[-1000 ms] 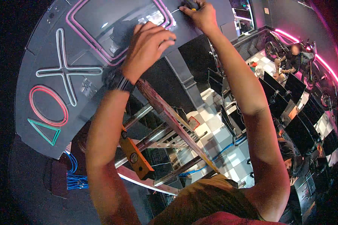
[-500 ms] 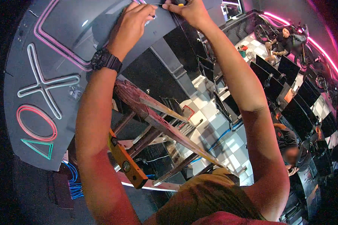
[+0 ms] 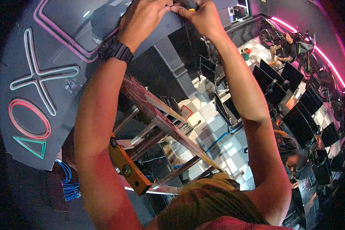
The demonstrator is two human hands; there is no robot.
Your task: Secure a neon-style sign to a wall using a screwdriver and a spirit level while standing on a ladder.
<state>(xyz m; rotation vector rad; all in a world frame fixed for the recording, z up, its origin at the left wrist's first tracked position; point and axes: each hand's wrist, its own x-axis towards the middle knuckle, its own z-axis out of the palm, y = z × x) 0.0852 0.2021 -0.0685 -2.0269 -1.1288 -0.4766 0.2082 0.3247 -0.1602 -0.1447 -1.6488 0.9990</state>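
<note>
Both my arms reach up to the dark wall panel (image 3: 166, 30) at the top of the view. My left hand (image 3: 143, 19), below a black wristwatch (image 3: 116, 50), has its fingers pinched together; what they hold is too small to make out. My right hand (image 3: 205, 21) is closed round a dark object with a yellow part (image 3: 192, 10), mostly hidden by the fingers and cut by the upper edge. The fingertips of both hands meet. Left of them, pink-purple neon tubing (image 3: 59, 36) runs along the panel.
A wooden stepladder (image 3: 172, 128) stands below me, with an orange spirit level (image 3: 129, 168) near my left arm. White cross-shaped neon (image 3: 37, 74), a red ring (image 3: 30, 119) and a green triangle (image 3: 32, 146) line the panel. Monitors (image 3: 301, 117), two people and a motorcycle (image 3: 306, 50) are at right.
My hands have drawn together, the right fingertips now meeting the left; a thin strand showed between them before. The view has shifted slightly, so the panel sits further left.
</note>
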